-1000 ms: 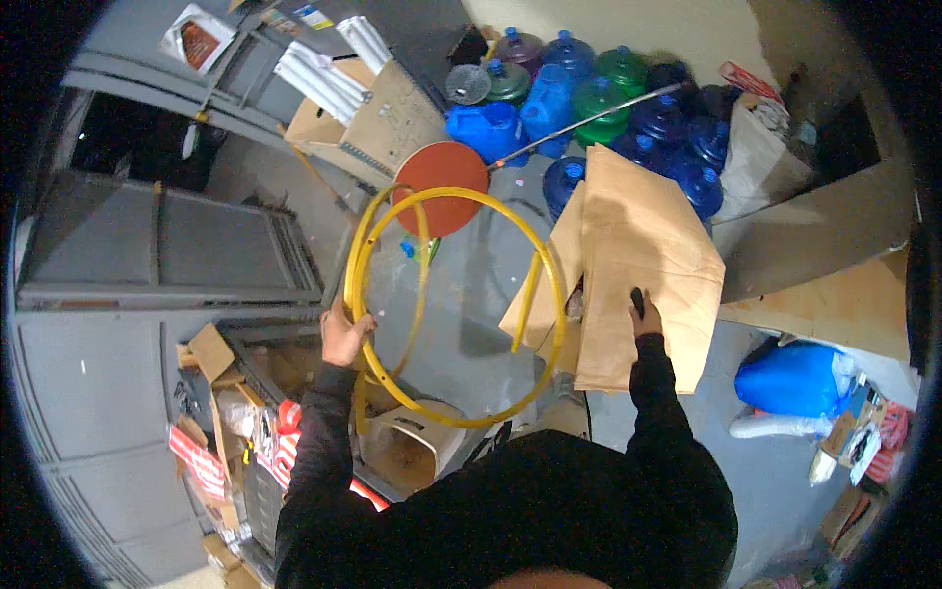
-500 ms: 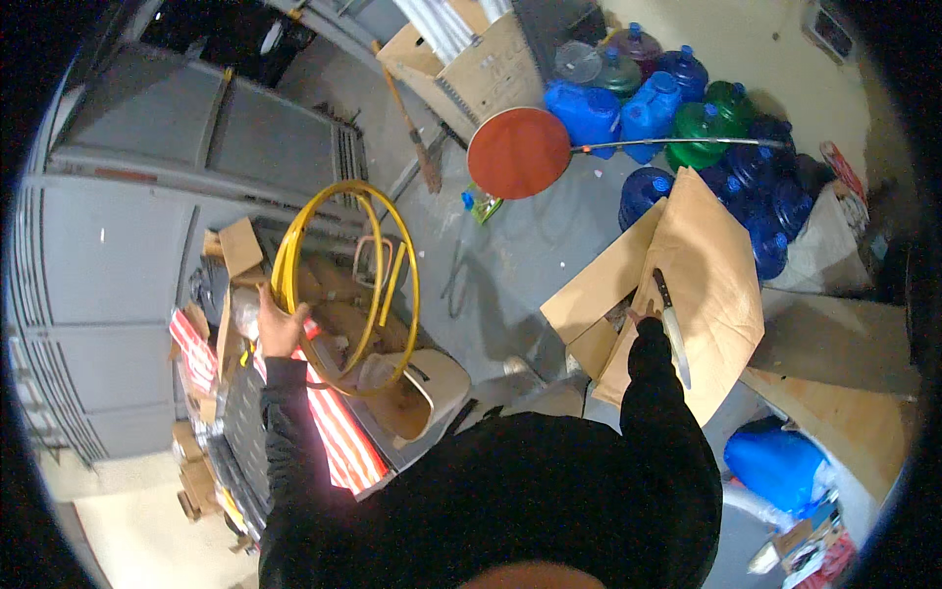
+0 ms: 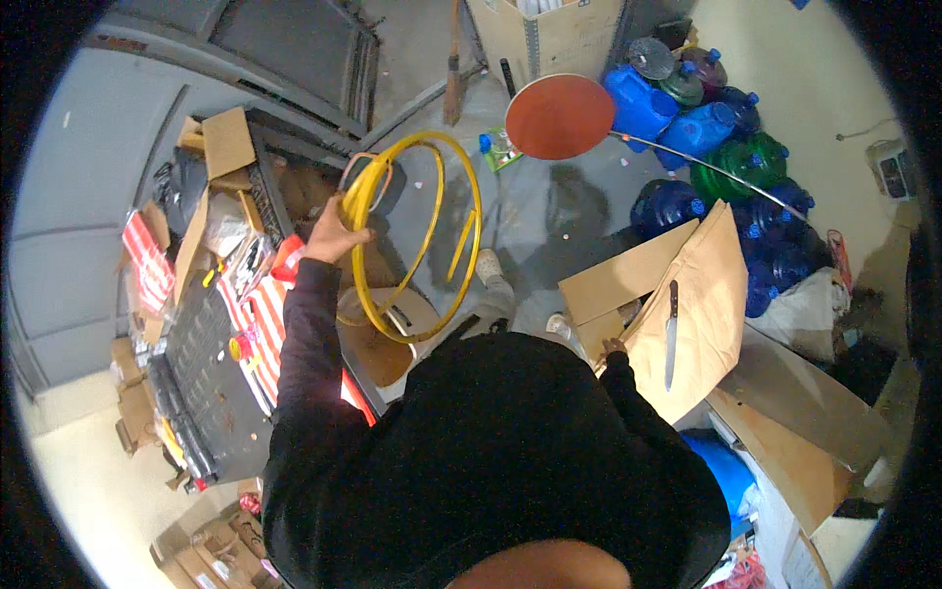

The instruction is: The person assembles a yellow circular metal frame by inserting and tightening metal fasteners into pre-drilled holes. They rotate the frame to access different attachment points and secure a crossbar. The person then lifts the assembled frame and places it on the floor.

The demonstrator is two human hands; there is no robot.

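My left hand (image 3: 335, 232) is wrapped round one side of a coiled yellow hose (image 3: 470, 187) and holds it up above the floor. The loops hang apart, with a loose end inside them. My right hand (image 3: 614, 347) is low beside an opened cardboard box (image 3: 618, 272), its fingers apart at the edge of a large brown cardboard sheet (image 3: 708, 285). Whether it presses on the box or the sheet is hard to see. On that sheet lies a knife (image 3: 671, 339) with a dark handle and a long blade, out of my hands.
A round red-brown disc (image 3: 559, 116) with a long thin rod (image 3: 716, 169) lies ahead. Blue and green water jugs (image 3: 738, 165) crowd the far right. To the left is a dark bench (image 3: 218, 378) with red-striped bags (image 3: 270, 304). A tan bin (image 3: 412, 316) stands below the hose.
My view has turned and shifted. The hose, still in my left hand, is farther forward. My right hand has drawn back from beside the knife to the cardboard's near edge.
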